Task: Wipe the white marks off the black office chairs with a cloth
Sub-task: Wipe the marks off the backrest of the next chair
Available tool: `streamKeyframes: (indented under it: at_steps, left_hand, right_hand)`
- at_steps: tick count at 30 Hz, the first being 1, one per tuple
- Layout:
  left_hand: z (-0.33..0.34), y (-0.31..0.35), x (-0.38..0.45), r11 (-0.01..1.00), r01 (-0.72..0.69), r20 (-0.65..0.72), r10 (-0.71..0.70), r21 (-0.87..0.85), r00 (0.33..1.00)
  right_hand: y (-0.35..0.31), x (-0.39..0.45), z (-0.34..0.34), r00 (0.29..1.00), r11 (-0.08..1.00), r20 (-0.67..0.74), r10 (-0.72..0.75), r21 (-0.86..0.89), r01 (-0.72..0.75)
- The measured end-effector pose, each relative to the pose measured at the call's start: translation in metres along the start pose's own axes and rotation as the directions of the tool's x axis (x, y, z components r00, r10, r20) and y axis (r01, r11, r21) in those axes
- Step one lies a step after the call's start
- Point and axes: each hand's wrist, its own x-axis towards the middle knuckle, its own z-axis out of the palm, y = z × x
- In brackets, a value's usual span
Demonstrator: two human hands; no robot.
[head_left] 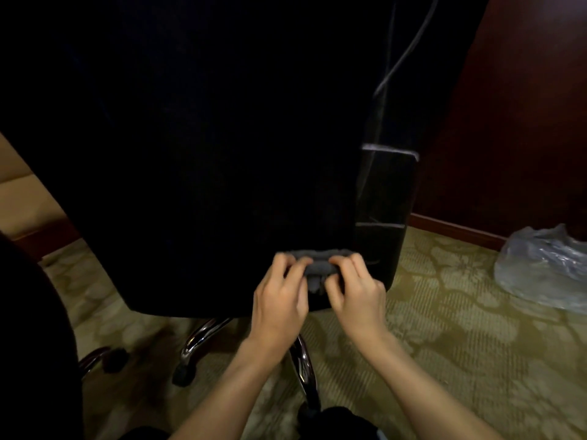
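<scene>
1. Cloth (313, 265): grey, bunched, long axis running left to right, lying against the lower back of the black office chair (206, 154).
2. Left hand (279, 296) and right hand (355, 293): side by side, fingers curled, each gripping one end of the cloth.
3. Forearms reach up from the lower edge.

Patterned carpet, plastic bag, wood wall.
Green-gold floral carpet (444, 328) covers floor; crumpled clear plastic bag (546, 268) far right near dark wood wall (524, 122) and baseboard (457, 231); possibly beige furniture (22, 198) far left.
</scene>
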Motion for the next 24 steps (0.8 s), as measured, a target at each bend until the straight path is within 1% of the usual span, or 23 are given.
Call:
streamKeyframes:
  at_steps: [3, 5, 7, 9, 11, 14, 15, 18, 22, 24]
  left_hand:
    - [-0.023, 0.013, 0.046, 1.000, -0.031, -0.143, 0.031, 0.001, 0.989]
    - [-0.028, 0.014, 0.056, 0.999, -0.036, -0.164, 0.040, 0.026, 0.986]
    - [-0.019, 0.005, 0.037, 0.997, -0.047, -0.120, 0.054, 0.062, 0.991]
    - [-0.003, -0.008, 0.003, 0.995, -0.039, -0.022, 0.041, 0.095, 0.999]
    - [0.010, -0.017, -0.021, 0.997, 0.000, 0.058, -0.005, 0.083, 0.998]
    - [0.009, -0.016, -0.024, 0.999, 0.024, 0.095, -0.027, 0.035, 0.995]
    - [0.004, -0.017, -0.023, 0.999, 0.017, 0.095, -0.020, 0.030, 0.995]
    - [-0.021, -0.026, -0.012, 1.000, 0.000, 0.025, -0.001, 0.030, 1.000]
    - [-0.077, -0.036, 0.033, 0.998, -0.007, -0.204, 0.019, 0.060, 0.979]
    - [-0.097, -0.043, 0.047, 0.996, 0.008, -0.255, 0.015, 0.089, 0.967]
  right_hand:
    - [-0.023, 0.047, -0.014, 0.988, 0.999, -0.154, 0.005, 0.037, 0.001]
    - [-0.029, 0.058, -0.015, 0.984, 0.999, -0.180, 0.004, 0.039, 0.003]
    - [-0.021, 0.040, -0.007, 0.990, 0.999, -0.135, -0.029, 0.009, 0.031]
    - [-0.008, 0.009, 0.005, 0.999, 0.999, -0.038, -0.038, -0.029, 0.037]
    - [0.000, -0.014, 0.017, 0.998, 0.999, 0.059, 0.018, -0.031, -0.017]
    - [-0.005, -0.021, 0.019, 0.985, 0.990, 0.101, 0.142, 0.006, -0.143]
    - [-0.009, -0.021, 0.017, 0.983, 0.988, 0.109, 0.150, 0.019, -0.152]
    - [-0.032, -0.005, 0.010, 0.994, 0.995, 0.097, 0.055, 0.077, -0.063]
    - [-0.093, 0.055, 0.007, 0.997, 0.990, -0.055, -0.048, 0.130, 0.055]
    - [-0.114, 0.073, 0.011, 0.992, 0.989, -0.089, -0.090, 0.112, 0.100]
